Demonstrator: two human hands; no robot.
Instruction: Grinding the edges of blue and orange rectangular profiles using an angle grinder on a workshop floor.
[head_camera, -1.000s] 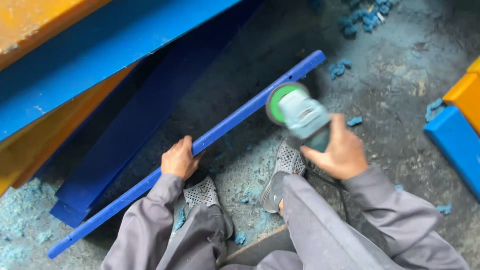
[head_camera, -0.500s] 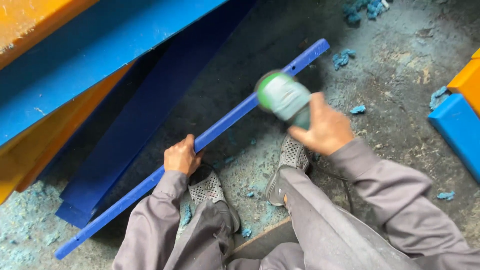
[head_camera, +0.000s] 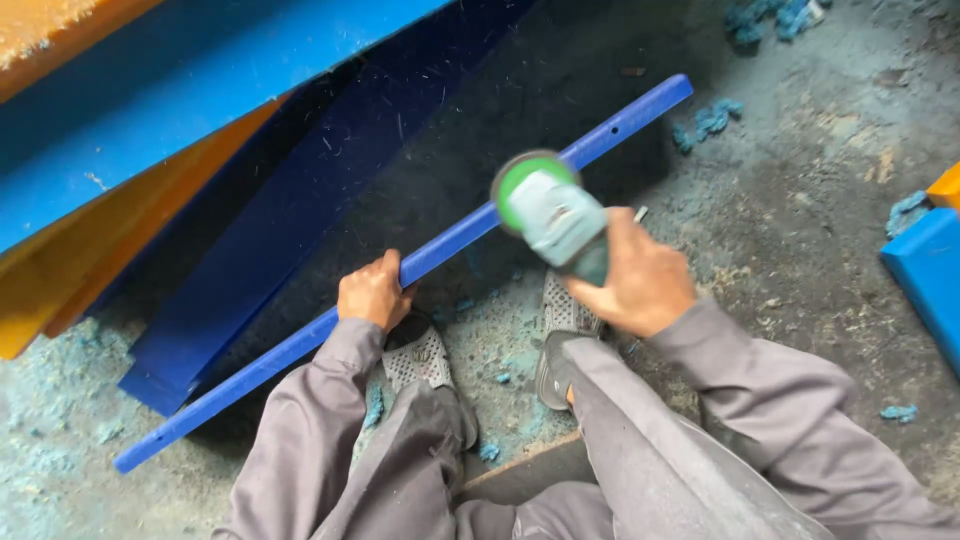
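A long blue bar (head_camera: 610, 125) lies slantwise on the dusty concrete floor, from lower left to upper right. My left hand (head_camera: 372, 292) grips it near its middle and presses it down. My right hand (head_camera: 640, 280) holds a pale green angle grinder (head_camera: 548, 212); its green-rimmed disc sits over the bar a little to the right of my left hand. The grinder looks blurred. My grey sleeves, grey trouser legs and two grey mesh shoes (head_camera: 418, 355) fill the lower part of the view, just below the bar.
Blue and orange painted boards (head_camera: 180, 90) lean across the upper left, with a dark blue panel (head_camera: 300, 220) under them. More blue and orange pieces (head_camera: 925, 270) sit at the right edge. Blue shavings (head_camera: 705, 120) litter the floor.
The grinder has slid down the bar toward my left hand, from near the bar's upper end to about its middle. My left hand has stayed in place on the bar.
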